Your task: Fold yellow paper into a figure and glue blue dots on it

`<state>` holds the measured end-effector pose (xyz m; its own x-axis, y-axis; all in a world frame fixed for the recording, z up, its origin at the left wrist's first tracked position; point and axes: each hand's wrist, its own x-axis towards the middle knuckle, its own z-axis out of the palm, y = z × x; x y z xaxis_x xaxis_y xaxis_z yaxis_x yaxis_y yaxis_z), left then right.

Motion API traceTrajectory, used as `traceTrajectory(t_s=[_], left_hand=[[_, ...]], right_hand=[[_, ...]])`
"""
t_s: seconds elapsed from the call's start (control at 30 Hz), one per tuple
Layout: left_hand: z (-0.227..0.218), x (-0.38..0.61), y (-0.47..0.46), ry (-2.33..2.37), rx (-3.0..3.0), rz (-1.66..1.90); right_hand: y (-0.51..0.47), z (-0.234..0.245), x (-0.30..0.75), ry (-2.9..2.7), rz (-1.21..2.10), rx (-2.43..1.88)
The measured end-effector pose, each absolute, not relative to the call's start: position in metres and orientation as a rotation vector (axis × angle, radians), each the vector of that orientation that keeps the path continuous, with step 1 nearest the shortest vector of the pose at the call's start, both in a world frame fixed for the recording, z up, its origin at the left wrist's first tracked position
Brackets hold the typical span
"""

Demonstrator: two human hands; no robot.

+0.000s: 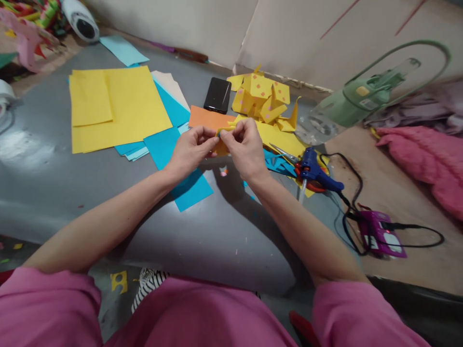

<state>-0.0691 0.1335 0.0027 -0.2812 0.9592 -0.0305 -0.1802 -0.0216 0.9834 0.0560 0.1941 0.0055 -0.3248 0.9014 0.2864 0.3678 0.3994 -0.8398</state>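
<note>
Above the middle of the grey table, both my hands pinch a small folded yellow paper piece [221,148]. My left hand [193,149] grips its left side between thumb and fingers. On the other side, my right hand [248,149] closes over the top edge, its fingertips close to the left thumb. A bit of blue shows between the fingertips, too small to name. Behind the hands lies a strip of orange paper [208,117]. Blue paper sheets [193,190] lie below and beside my left hand. Much of the held piece is hidden by my fingers.
Large yellow sheets [126,106] lie at left. Behind are a black shiny case [217,94] and spotted yellow paper figures [265,94]. At right are scissors [284,153], a blue glue gun [320,173], its cord, a purple power strip [383,233] and a green bottle [361,99].
</note>
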Motion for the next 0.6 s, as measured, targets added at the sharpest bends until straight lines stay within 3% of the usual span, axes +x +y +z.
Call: traceTrajectory(t_s=[0.23, 0.43, 0.6], left_hand=[[0.007, -0.070, 0.132, 1.201, 0.749, 1.478], [0.008, -0.073, 0.132, 1.183, 0.721, 1.469], [0.008, -0.072, 0.132, 1.194, 0.707, 1.474]], right_hand=[[0.194, 0.008, 0.070, -1.959, 0.789, -0.909], [0.188, 0.009, 0.093, -2.345, 0.026, -0.665], [0.192, -0.002, 0.097, -2.424, -0.275, -0.682]])
